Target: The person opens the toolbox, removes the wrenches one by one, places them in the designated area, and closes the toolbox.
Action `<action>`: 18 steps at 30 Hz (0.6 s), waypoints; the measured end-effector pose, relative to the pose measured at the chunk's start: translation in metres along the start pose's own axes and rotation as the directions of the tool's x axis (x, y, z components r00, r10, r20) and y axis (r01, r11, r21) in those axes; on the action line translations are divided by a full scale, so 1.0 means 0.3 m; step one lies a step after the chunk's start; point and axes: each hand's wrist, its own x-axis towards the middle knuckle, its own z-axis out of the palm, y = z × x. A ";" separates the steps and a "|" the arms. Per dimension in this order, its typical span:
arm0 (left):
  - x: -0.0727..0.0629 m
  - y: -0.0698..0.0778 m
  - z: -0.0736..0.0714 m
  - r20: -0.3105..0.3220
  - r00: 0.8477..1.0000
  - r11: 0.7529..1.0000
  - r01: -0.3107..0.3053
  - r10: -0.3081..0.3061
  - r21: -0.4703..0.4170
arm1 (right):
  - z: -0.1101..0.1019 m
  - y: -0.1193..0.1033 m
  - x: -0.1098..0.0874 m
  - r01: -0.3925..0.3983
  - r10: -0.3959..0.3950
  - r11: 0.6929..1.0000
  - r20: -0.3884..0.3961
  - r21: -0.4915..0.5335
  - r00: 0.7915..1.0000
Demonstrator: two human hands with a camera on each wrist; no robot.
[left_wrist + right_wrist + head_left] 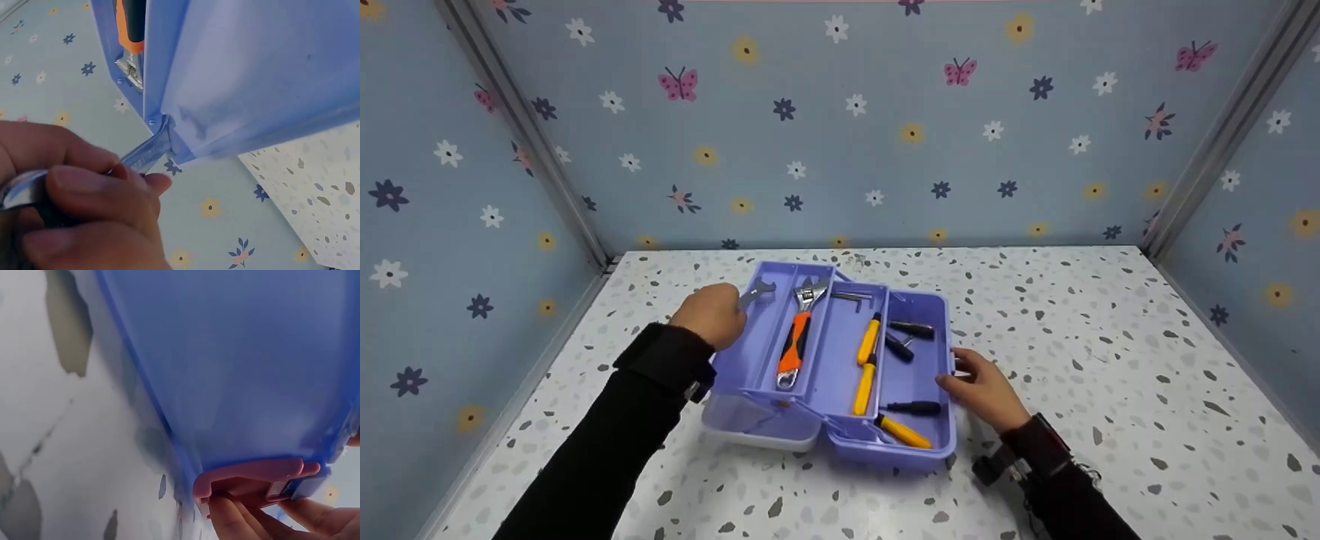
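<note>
A purple toolbox (904,379) stands opened out on the table, with tiered trays folded to the left. My left hand (709,315) grips a silver open-end wrench (757,291). Its jaw end is over the far end of the leftmost tray compartment; in the left wrist view the wrench (147,154) reaches the tray's corner. An orange-and-black adjustable wrench (795,341) lies in the neighbouring compartment. At the box's right side, my right hand (986,390) holds the edge, thumb toward the rim. In the right wrist view its fingers curl at a pink latch (253,471).
Hex keys (851,297) and yellow-handled tools (868,341) occupy the middle tray. Black-handled tools (919,407) and another yellow handle (906,433) lie in the right section. A translucent lid (761,435) is under the left tray. Flowered panels (840,150) enclose the speckled table (1072,337).
</note>
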 end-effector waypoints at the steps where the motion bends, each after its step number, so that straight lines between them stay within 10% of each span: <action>1: -0.007 -0.002 0.005 -0.034 0.999 1.000 -0.011 0.011 -0.009 | 0.000 -0.001 -0.001 -0.005 0.005 1.000 -0.005 -0.002 1.000; 10: -0.066 0.057 0.094 -0.304 0.949 0.977 -0.135 0.079 -0.167 | -0.023 -0.037 -0.007 -0.064 0.066 0.998 -0.069 0.024 0.995; 18: -0.140 0.143 0.199 -0.435 0.889 0.895 -0.301 0.140 -0.328 | -0.022 -0.105 -0.032 0.038 -0.024 0.996 -0.177 0.078 0.984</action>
